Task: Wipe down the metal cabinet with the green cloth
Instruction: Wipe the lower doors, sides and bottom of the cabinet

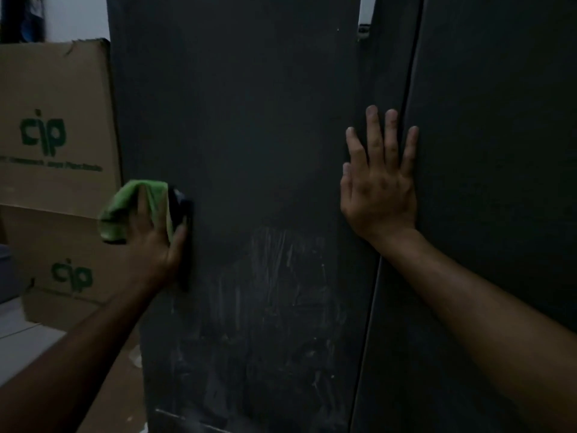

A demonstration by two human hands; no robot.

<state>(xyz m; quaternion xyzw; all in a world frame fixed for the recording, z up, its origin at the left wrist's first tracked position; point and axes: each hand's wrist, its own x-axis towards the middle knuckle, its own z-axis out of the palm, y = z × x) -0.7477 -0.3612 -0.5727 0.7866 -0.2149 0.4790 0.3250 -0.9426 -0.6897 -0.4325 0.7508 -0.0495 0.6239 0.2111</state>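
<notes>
A tall dark metal cabinet (pixel 265 126) fills the middle of the head view; pale smear marks streak its lower door. My left hand (pixel 153 232) grips a bunched green cloth (pixel 125 210) at the door's left edge, against a dark handle (pixel 185 232) there. My right hand (pixel 379 179) lies flat with straight fingers on the door's right edge, beside the vertical seam to the neighbouring dark panel (pixel 499 151).
Two stacked cardboard boxes (pixel 53 98) with green "cip" printing stand close to the left of the cabinet. A pale tiled floor (pixel 22 335) shows at lower left. A white wall appears above the boxes. The light is dim.
</notes>
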